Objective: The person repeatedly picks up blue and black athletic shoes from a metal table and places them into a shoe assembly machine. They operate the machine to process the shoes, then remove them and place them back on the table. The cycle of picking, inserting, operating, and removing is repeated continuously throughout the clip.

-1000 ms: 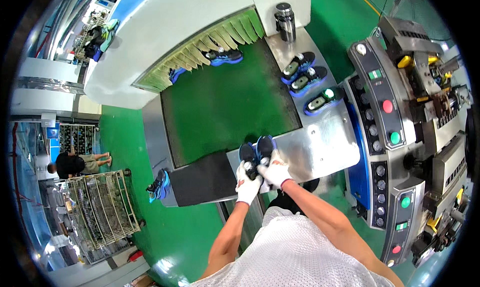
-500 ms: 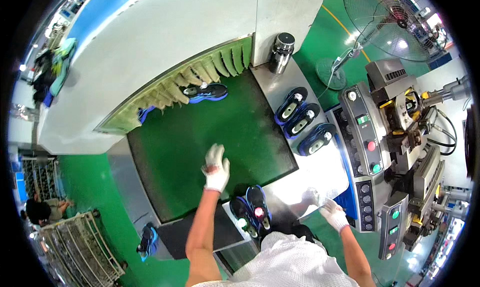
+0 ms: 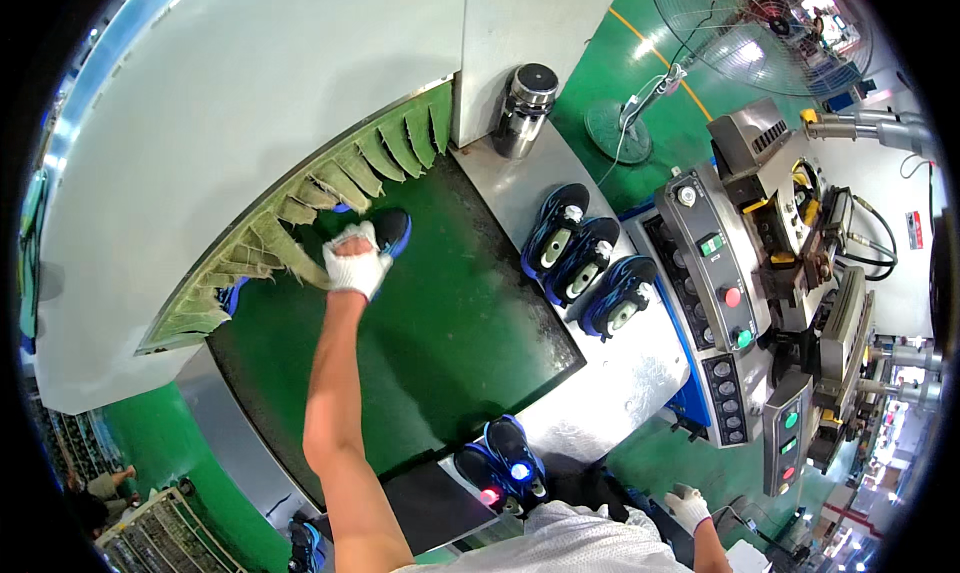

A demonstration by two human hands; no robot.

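Observation:
My left hand (image 3: 356, 261), in a white glove, reaches far across the green conveyor belt (image 3: 440, 323) and closes on a black and blue shoe (image 3: 388, 229) at the mouth of the tunnel with its green strip curtain (image 3: 300, 208). My right hand (image 3: 688, 505), also gloved, hangs low at my side below the table edge, holding nothing; I cannot see its fingers well. Two black and blue shoes (image 3: 500, 468) stand side by side on the metal ledge right in front of me.
Three more shoes (image 3: 588, 263) lie in a row on the steel side table (image 3: 620, 373). A steel flask (image 3: 524, 97) stands at the tunnel's corner. Control panels with buttons (image 3: 722, 293) and machines are to the right, a floor fan (image 3: 740, 23) behind them.
My left hand has stretched further up the belt and now grips the shoe at the curtain. My right hand has dropped lower to the right. The view has tilted forward.

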